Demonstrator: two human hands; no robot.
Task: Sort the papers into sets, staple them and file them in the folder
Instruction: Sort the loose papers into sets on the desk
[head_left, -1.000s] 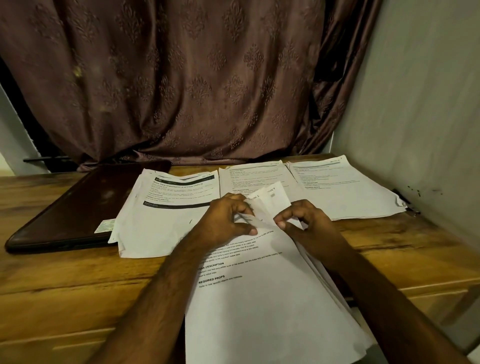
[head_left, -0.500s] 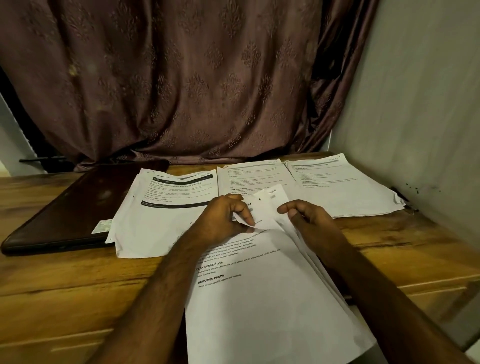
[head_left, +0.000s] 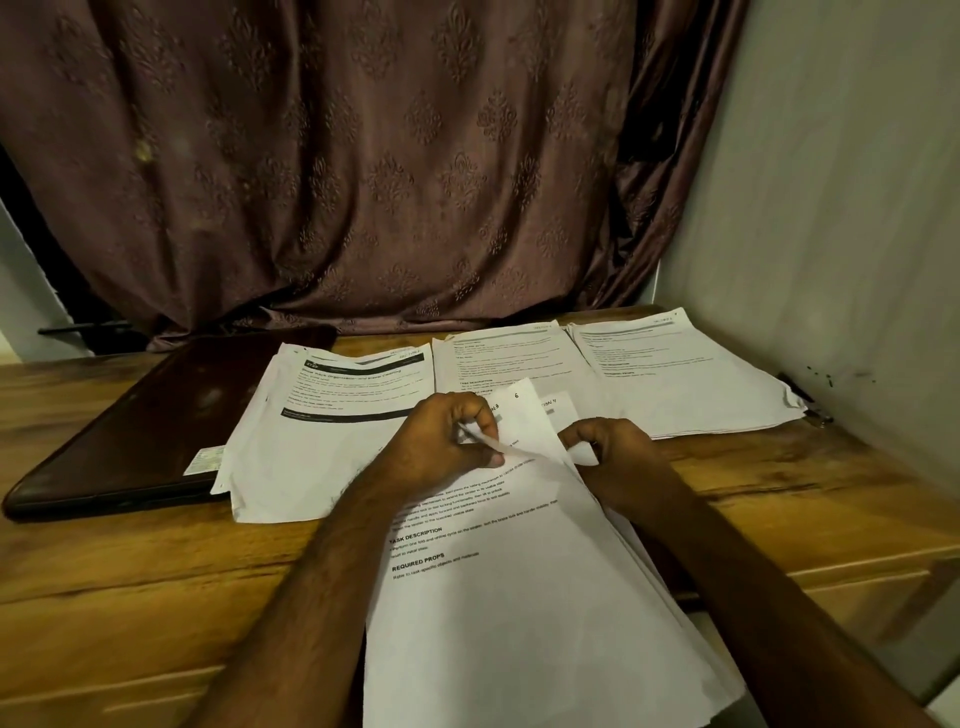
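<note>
A wooden counter (head_left: 130, 561) carries three spreads of printed papers along its far edge, with a brown patterned curtain (head_left: 363, 156) hanging behind and a pale wall (head_left: 831, 208) closing the right side. The left paper pile (head_left: 322, 447), topped by a sheet with black header bars, lies partly over the right edge of a dark closed folder (head_left: 130, 426) that sits toward the far left corner. The middle paper pile (head_left: 509, 358) lies just beside it, and the right paper pile (head_left: 685, 384) reaches almost to the wall at the far right corner.

At the near edge, a loose stack of sheets (head_left: 519, 623) overhangs toward the person, its top page showing the headings "TASK DESCRIPTION" and "REQUIRED PROPS". The left hand (head_left: 447, 441) has its fingers (head_left: 483, 415) clamped on the top corner of the upper sheet (head_left: 524, 421), thumb below and fingers above, curling that corner up off the stack. The right hand (head_left: 613, 452) rests on the right side of the stack, its fingers pinched on the edge of the sheets beneath the lifted one. A small dark object (head_left: 802, 397), too dim to identify, lies against the wall behind the right paper pile.
</note>
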